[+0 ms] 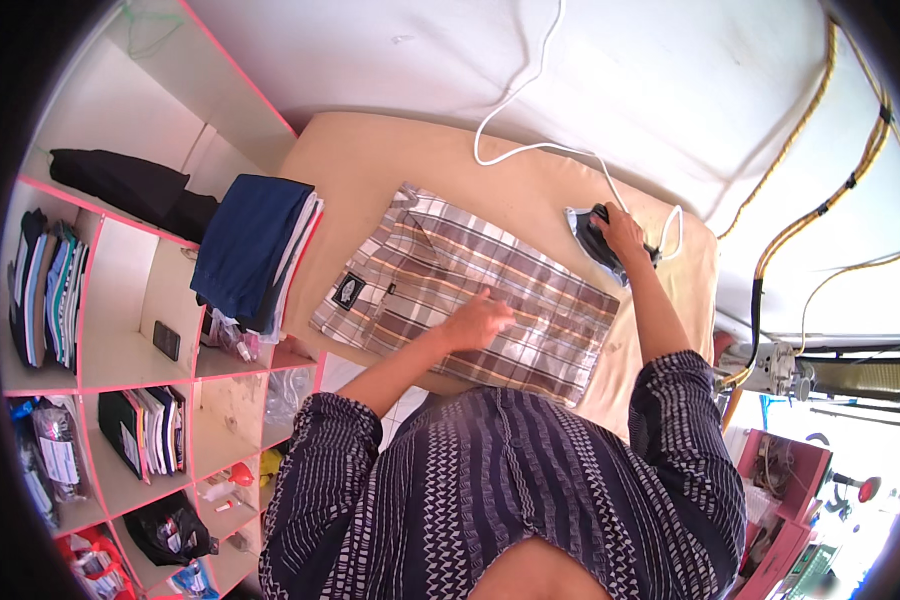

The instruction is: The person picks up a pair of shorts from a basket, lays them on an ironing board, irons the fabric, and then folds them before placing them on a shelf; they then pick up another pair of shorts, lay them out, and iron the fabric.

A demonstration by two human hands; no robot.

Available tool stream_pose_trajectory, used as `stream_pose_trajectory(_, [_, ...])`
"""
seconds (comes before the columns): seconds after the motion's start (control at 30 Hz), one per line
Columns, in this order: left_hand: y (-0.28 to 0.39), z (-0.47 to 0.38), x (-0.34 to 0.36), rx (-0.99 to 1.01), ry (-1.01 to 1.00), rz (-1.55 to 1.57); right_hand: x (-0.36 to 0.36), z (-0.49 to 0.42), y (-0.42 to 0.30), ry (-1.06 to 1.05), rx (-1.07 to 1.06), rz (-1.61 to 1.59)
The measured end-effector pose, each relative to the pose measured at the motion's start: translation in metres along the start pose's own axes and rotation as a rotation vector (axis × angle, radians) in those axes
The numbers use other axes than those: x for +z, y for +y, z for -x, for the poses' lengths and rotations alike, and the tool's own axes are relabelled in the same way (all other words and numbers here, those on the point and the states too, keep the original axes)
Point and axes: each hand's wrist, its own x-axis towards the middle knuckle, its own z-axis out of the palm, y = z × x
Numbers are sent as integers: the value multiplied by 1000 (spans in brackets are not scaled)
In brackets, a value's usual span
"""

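A brown, white and orange plaid garment, folded roughly into a rectangle, lies on the padded tan-covered table. Near its left end sits a dark patch with a pale emblem. My left hand is over the middle of the garment, blurred, its fingers apart with nothing in them; whether it touches the cloth I cannot tell. To the right of the garment, my right hand grips the handle of a dark clothes iron. The iron is on the tan cover, apart from the plaid cloth.
The iron's white cord loops along the table's back edge and up the wall. At left, pink-edged shelves hold folded clothes and bags. A folded navy garment tops a stack beside the table. A sewing machine stands at right.
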Motion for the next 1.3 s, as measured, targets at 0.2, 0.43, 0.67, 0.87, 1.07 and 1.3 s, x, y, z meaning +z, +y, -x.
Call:
stream_pose_trajectory(0.2, [-102,-19,-100,-288,566,-241,-45,39,-56,187,44,-5])
stream_pose_trajectory(0.43, [-174,-64,-164,-597,-335,-405,2,140,-93,-170,-159,26])
stream_pose_trajectory(0.67, [-231,-35,-193,-761,-399,-109,23,161,-75,-108,-151,-41])
stream_pose_trajectory(0.87, [-247,-16,-126,-752,271,171,48,93,-157,-143,-171,3])
stream_pose_trajectory(1.07, [-164,-13,-118,-635,741,-250,72,9,-242,-113,-135,-3])
stream_pose_trajectory(1.3, [-127,47,-41,-449,362,-442,70,39,-204,-58,42,-40])
